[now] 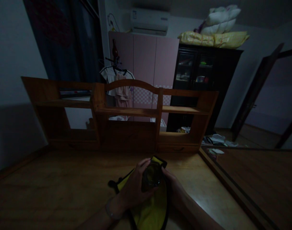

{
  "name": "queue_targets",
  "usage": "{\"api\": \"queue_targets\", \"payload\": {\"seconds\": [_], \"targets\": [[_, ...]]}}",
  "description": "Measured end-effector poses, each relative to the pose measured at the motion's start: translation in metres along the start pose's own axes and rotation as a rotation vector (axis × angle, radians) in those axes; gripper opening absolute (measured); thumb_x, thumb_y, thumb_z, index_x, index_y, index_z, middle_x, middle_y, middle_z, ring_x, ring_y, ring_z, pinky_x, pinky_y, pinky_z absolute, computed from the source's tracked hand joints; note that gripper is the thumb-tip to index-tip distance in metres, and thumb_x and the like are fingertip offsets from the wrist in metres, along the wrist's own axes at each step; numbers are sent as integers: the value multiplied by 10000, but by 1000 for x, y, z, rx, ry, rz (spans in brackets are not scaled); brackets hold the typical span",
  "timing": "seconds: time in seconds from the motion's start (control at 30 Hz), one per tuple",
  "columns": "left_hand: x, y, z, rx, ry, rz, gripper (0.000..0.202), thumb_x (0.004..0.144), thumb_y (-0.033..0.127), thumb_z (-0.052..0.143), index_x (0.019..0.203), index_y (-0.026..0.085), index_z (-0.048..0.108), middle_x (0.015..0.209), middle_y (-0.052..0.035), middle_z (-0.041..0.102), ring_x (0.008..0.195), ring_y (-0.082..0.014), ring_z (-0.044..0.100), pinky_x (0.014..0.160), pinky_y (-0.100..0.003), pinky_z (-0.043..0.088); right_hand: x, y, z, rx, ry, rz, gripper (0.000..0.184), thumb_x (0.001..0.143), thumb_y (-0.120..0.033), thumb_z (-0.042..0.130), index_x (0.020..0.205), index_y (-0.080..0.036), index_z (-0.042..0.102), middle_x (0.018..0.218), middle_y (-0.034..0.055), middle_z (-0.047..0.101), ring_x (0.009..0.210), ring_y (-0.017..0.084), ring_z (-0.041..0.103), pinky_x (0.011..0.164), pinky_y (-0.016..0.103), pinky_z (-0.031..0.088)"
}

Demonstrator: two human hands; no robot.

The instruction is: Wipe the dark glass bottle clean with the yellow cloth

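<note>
Presently, left hand (133,185) grasps a glass-like vessel (152,175) from 9 o'clock, over yellow cloth (152,210) on the counter (78,182), right hand (176,187) at 3 o'clock, grip unclear; vessel probably rigid, slippery, fragile, best held around its sides.

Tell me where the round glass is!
The round glass is low in the head view, just right of centre, in the left hand, beside the right hand, over the yellow cloth.
</note>
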State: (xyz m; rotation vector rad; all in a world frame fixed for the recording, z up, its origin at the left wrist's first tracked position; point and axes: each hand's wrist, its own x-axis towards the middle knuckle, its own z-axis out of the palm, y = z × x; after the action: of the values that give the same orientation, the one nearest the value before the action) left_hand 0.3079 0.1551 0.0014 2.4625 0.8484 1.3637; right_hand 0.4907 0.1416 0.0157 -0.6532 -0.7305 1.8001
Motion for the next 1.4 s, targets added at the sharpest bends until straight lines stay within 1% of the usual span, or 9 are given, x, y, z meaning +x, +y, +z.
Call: {"api": "queue_targets", "payload": {"seconds": [0.27, 0.47, 0.7, 0.9, 0.97, 1.07, 1.17, 1.27, 1.4], "targets": [[0, 1, 0, 3, -11, -14, 853, 806, 313, 697, 1467, 217, 166, 1456, -164, 313, 1354, -319, 348, 1102, -517, 370, 4, 2, 1, -69, -31, -65, 425, 841, -484, 669, 1077, -133, 712, 1009, 108, 756, 891, 243, 689, 879, 363, 473], [0, -1, 1, -9, -9, -28, 861, 791, 312, 701, 1458, 208, 167, 1449, -166, 318, 1349, -322, 351, 1103, -526, 364, 7, 4, 0, -106, -27, -83, 375, 831, -461, 687, 995, -127, 726, 922, 94, 766, 801, 225, 687, 772, 328, 494], [-2, -1, 1, -32, -4, -59, 879, 789, 322, 712, 1459, 211, 155, 1462, -169, 302, 1355, -322, 349, 1113, -534, 355, 3, -1, -2, -62, -62, -39, 350, 855, -426, 657, 1056, -145, 712, 1011, 93, 753, 910, 240, 683, 892, 359, 477], [-1, -2, -1, 11, -50, -68, 868, 816, 356, 691, 1471, 199, 144, 1476, -167, 296, 1364, -310, 348, 1119, -510, 365, -5, -6, 9, -78, -145, -68, 320, 846, -317, 637, 1111, -144, 684, 1059, 104, 738, 923, 249, 684, 896, 372, 481], [-1, -2, -1, 27, -71, -60, 855, 822, 351, 684, 1475, 199, 153, 1481, -158, 301, 1372, -301, 340, 1126, -498, 362, -2, -3, 6, -120, -108, -74, 308, 799, -277, 675, 1079, -148, 696, 1018, 98, 748, 894, 246, 691, 874, 362, 490], [0, 1, 1, 76, -121, -51, 843, 827, 313, 674, 1489, 211, 161, 1488, -139, 306, 1383, -287, 326, 1136, -476, 354, 7, 6, -5, -234, 67, -82, 283, 741, -275, 714, 1001, -163, 720, 956, 86, 759, 852, 247, 696, 816, 346, 510], [1, 4, 2, 135, -208, -13, 824, 838, 275, 658, 1499, 229, 168, 1503, -126, 287, 1387, -281, 316, 1133, -463, 358, 15, 16, -18, -442, 205, -247, 274, 687, -272, 736, 936, -159, 732, 932, 81, 756, 882, 269, 679, 810, 354, 516], [2, 7, 2, 150, -252, 21, 792, 856, 274, 639, 1499, 237, 178, 1504, -125, 281, 1386, -281, 316, 1124, -460, 367, 17, 22, -26, -581, 190, -389, 306, 715, -267, 692, 1003, -168, 721, 999, 80, 747, 963, 288, 663, 861, 386, 519], [2, 7, 3, 147, -263, 29, 786, 864, 295, 633, 1500, 230, 176, 1494, -137, 287, 1368, -284, 343, 1109, -459, 386, 15, 24, -27, -660, 195, -468, 353, 755, -255, 640, 1098, -184, 692, 1105, 86, 723, 1049, 292, 642, 929, 412, 503]]}}
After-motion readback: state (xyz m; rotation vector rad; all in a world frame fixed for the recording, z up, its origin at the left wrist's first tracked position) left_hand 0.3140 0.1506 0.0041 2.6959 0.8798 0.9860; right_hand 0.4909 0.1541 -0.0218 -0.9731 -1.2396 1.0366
